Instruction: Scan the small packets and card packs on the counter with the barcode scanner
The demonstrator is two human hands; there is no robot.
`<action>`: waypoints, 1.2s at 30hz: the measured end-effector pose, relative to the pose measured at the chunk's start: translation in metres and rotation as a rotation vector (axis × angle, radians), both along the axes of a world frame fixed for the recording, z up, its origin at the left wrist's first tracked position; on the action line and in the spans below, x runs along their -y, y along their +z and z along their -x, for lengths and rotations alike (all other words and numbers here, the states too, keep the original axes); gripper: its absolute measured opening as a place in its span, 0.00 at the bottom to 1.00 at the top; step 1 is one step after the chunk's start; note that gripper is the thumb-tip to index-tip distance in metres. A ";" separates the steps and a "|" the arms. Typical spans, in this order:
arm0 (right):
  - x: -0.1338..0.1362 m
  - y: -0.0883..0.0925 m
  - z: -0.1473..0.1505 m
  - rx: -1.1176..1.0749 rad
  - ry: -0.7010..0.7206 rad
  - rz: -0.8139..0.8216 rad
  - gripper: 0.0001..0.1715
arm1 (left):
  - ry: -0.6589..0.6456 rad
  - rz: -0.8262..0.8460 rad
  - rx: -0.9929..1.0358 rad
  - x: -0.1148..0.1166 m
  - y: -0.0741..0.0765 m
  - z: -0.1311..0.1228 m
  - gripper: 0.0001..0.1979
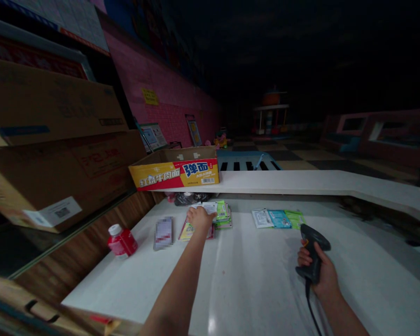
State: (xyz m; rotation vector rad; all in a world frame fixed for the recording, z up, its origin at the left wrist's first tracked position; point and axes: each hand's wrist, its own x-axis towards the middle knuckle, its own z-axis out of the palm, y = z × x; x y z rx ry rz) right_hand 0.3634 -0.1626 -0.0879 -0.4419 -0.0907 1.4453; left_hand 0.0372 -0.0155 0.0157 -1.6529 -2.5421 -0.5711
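Note:
My left hand (pixel 200 217) rests over a pile of flat packets (pixel 224 213) in green, white and yellow-pink. Its thumb is spread away from the fingers, and part of the pile is hidden under it. My right hand (pixel 320 270) is wrapped round the handle of a black barcode scanner (pixel 314 252), held above the white counter (pixel 245 280) with its cable hanging down. Just beyond the scanner, several overlapping packets (pixel 276 219) in white, blue and green lie flat.
A phone-like flat object (pixel 163 233), its face pixelated, and a red bottle with a white cap (pixel 122 241) are at left. An open yellow-red carton (pixel 175 173) sits on the raised ledge (pixel 283 182). Large cardboard boxes (pixel 56 172) are stacked at far left.

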 end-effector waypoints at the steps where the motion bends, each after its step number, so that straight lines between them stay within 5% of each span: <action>1: 0.000 0.000 0.000 -0.001 0.000 -0.003 0.18 | 0.006 -0.006 0.000 -0.001 -0.001 0.000 0.31; 18: 0.000 0.003 0.002 -0.040 0.005 0.010 0.17 | 0.070 0.001 0.139 -0.015 0.002 0.002 0.37; 25: -0.001 0.003 0.001 -0.038 0.001 0.003 0.18 | -0.075 -0.165 0.432 -0.015 0.003 0.009 0.25; 30: -0.002 0.003 0.001 -0.008 -0.005 0.005 0.18 | -0.395 -0.523 1.022 -0.004 -0.026 -0.008 0.21; 32: -0.001 0.004 0.001 0.008 -0.001 0.009 0.19 | -0.531 -0.483 1.248 0.006 -0.046 -0.022 0.20; 36: 0.000 0.004 0.002 0.052 0.004 0.013 0.21 | -0.611 -0.353 1.335 0.022 -0.086 -0.043 0.18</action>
